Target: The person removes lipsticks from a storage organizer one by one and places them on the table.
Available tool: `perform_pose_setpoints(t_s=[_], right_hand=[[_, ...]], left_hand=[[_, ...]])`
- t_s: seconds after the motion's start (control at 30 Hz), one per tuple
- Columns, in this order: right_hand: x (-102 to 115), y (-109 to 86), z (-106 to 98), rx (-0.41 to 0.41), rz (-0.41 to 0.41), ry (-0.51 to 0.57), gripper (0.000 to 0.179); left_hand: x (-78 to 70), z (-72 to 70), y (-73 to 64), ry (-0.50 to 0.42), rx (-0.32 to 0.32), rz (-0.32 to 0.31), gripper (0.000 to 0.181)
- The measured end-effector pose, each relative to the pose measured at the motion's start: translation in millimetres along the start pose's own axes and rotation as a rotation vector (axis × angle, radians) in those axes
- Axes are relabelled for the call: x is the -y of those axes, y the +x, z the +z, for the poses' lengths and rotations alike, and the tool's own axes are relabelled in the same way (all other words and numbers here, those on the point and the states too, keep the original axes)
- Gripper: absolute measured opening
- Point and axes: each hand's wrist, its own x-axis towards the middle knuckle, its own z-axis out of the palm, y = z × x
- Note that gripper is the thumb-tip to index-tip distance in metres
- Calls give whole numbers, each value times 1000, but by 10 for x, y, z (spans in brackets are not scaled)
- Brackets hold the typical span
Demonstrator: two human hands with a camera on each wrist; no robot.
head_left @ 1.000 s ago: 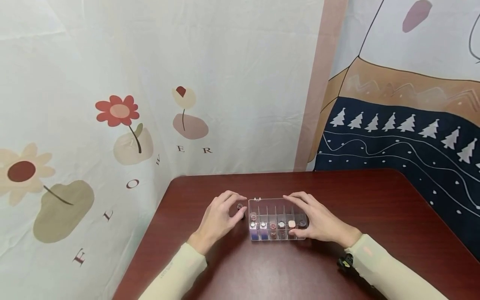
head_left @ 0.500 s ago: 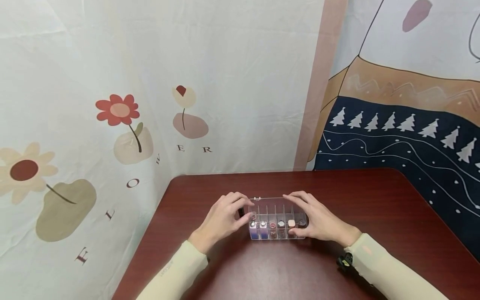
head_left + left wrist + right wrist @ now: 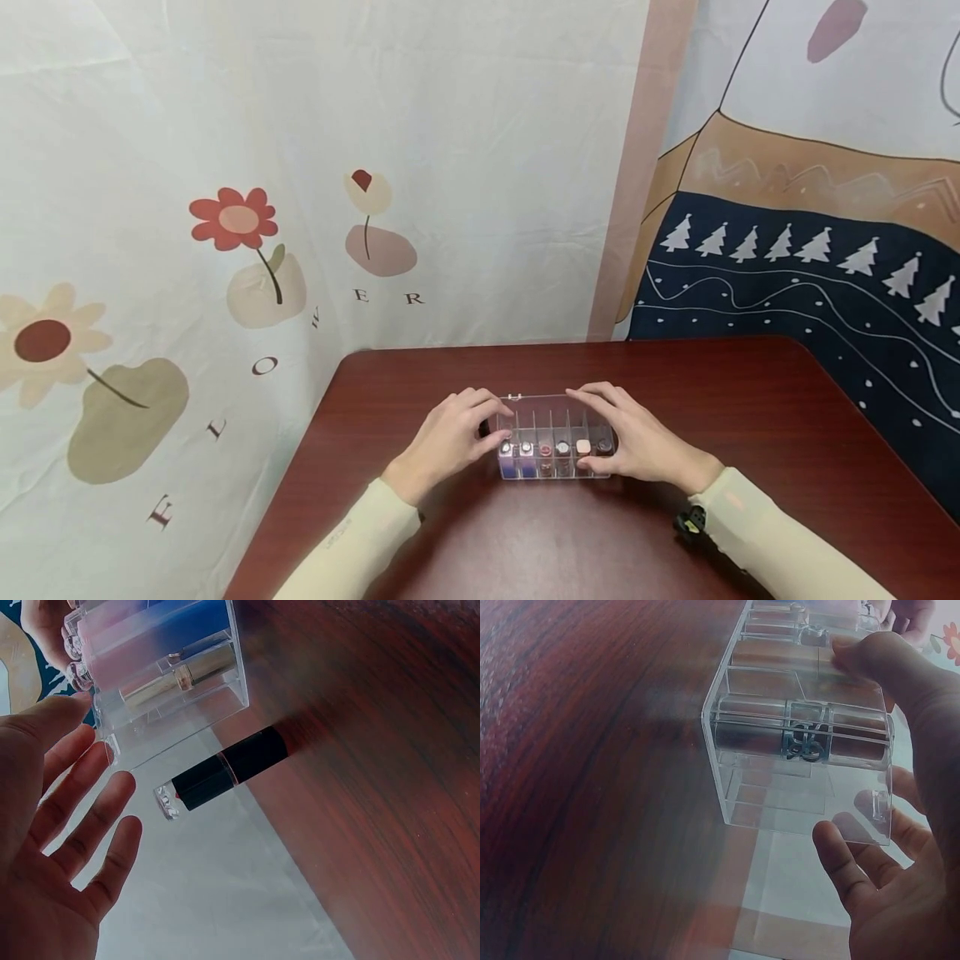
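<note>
Reaching the left hand (image 3: 452, 433) over the clear organizer (image 3: 553, 437).
From just beside the standing black tube (image 3: 221, 774), the loosely curved thumb and fingers now come over the left rear corner, apparently within reach of the gold tube (image 3: 184, 677) inside; any pinch I cannot confirm. The right hand (image 3: 641, 433) grips the opposite end. The curtain (image 3: 487, 167) letters read FLOWER; no brand is legible.

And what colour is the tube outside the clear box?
Mostly black, with a thin coppery band; the tube shows best in the left wrist view.
</note>
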Motion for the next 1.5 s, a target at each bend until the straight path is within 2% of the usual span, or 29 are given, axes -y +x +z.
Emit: perform_pose_setpoints(t_s=[0.6,1.03,1.27,1.5], right_hand=[[16,2,-12,-19,-24,-12,109],[1,5,-9,-19,-27,-16,109],[-3,0,-7,-22,-34,-13,109],[-5,-2,-12,-25,-43,-9,109]], left_hand=[[-15,21,7,-19,63,-1,18],[-31,14,14,-36,72,4,15],[-45,4,24,-38,57,13,15],[-50,9,29,-71,-19,26,17]])
